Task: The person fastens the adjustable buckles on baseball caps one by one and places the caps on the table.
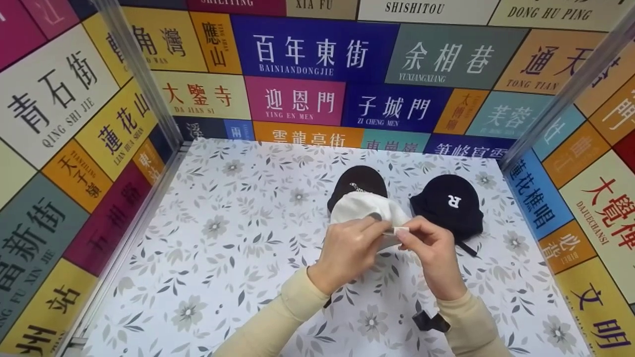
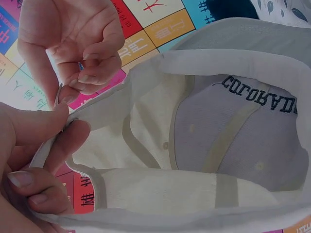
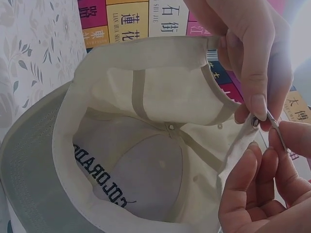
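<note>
A cream baseball cap [image 1: 359,206] is held up off the table; the wrist views look into its hollow inside [image 3: 146,160]. Dark lettering, COLORADO in reverse, shows through there, and the brim [image 2: 252,34] looks grey-green. At the cap's back opening, my left hand [image 1: 349,248] pinches the narrow closure strap [image 1: 401,229]. Thumb and fingers of my right hand [image 1: 436,250] pinch the strap's thin free end close beside it. A small round metal piece [image 3: 255,122] sits on the band between the hands. Whether the strap is fastened, I cannot tell.
Behind the cream cap lies a dark brown cap [image 1: 361,179], partly covered. A black cap [image 1: 449,208] with a white R rests to the right. By the right sleeve is a small black object [image 1: 430,321]. Printed panels [image 1: 317,54] wall in the flowered table [image 1: 213,277].
</note>
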The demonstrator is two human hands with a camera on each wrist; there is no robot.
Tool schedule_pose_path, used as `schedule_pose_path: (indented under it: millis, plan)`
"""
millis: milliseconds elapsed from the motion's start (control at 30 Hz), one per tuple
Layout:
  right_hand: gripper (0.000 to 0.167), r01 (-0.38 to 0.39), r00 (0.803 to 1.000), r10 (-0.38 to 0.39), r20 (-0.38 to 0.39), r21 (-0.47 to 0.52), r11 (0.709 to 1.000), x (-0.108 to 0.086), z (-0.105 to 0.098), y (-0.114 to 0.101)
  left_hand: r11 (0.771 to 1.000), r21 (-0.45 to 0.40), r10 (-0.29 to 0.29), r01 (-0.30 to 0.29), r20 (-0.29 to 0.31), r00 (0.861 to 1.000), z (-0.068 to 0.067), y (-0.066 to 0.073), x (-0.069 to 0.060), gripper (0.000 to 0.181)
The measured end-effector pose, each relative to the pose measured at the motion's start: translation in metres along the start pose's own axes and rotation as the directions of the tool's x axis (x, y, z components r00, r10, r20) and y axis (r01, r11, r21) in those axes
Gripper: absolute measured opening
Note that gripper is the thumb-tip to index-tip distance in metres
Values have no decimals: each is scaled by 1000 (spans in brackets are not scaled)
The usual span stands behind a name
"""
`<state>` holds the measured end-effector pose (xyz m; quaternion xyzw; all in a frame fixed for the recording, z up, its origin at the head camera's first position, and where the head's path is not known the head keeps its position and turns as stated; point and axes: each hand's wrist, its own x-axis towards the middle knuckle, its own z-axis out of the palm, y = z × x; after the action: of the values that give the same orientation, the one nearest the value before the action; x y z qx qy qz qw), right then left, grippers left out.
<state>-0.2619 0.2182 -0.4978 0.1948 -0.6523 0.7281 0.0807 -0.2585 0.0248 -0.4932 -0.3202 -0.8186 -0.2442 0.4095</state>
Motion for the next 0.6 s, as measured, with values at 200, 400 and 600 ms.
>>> schedule_pose_path:
  millis: [200,400,600]
  plan:
    - [11,-3,1000,3,-5,12,1000,-1,-1,1,1000,0,3,-3,3,1000,0,0,-1,13]
    - [11,-4,1000,4,-10,9,1000,0,0,2,1000,-2,-2,2,-1,1000,0,-1,-2,14]
    - [13,-11,1000,11,-11,8,1000,0,0,2,1000,5,-4,4,-7,1000,0,-1,-2,15]
